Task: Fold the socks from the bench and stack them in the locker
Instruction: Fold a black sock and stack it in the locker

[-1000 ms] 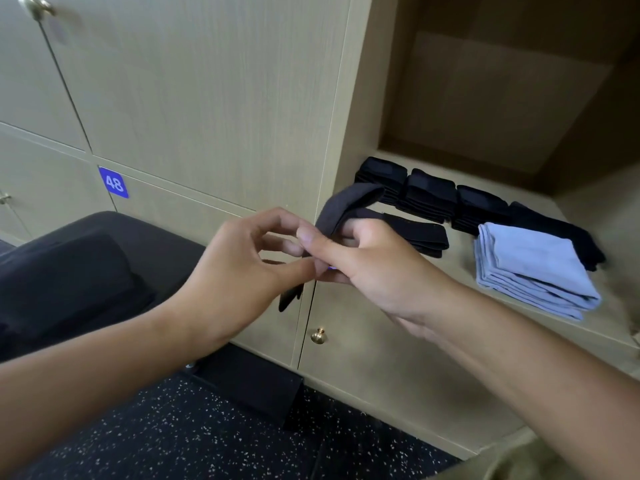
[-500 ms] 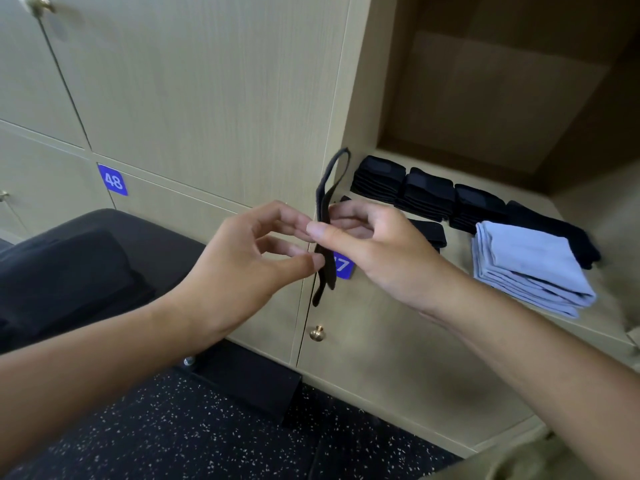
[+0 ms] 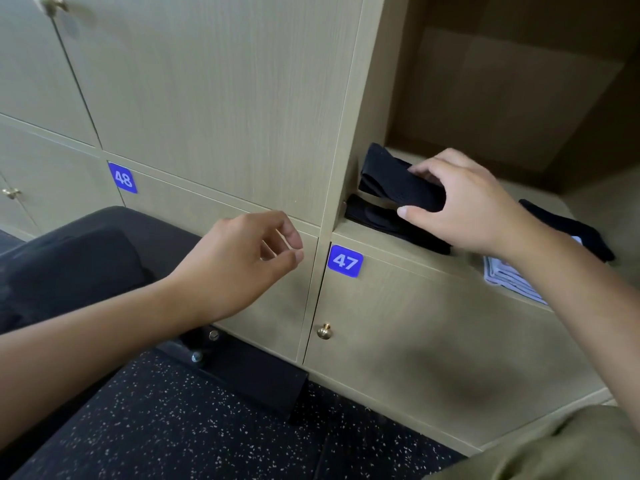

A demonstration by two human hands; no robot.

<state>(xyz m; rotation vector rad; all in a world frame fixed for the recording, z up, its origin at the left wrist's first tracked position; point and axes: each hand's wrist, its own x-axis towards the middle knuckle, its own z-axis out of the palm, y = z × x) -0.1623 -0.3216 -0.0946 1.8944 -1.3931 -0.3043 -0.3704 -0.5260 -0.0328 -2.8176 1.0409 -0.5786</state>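
Observation:
My right hand [image 3: 464,202] grips a folded black sock [image 3: 398,181] inside the open locker [image 3: 540,95], holding it just above the left end of its shelf. Under it lies another folded black sock [image 3: 377,220] near the shelf's front edge. My left hand [image 3: 242,258] hangs in front of the closed doors, holding nothing, fingers loosely curled and apart. More black socks [image 3: 571,226] show past my right wrist. A light blue folded cloth [image 3: 509,275] peeks out below my right forearm.
A black padded bench [image 3: 76,258] stands at the left against the lockers. Its black base plate [image 3: 249,375] with bolts sits on the dark speckled floor. Blue tags 48 [image 3: 123,178] and 47 [image 3: 345,261] mark closed doors; a brass knob [image 3: 324,331] sticks out below 47.
My right hand has carried the folded sock from in front of the doors up into the locker. My left hand has let go of the sock and stays behind.

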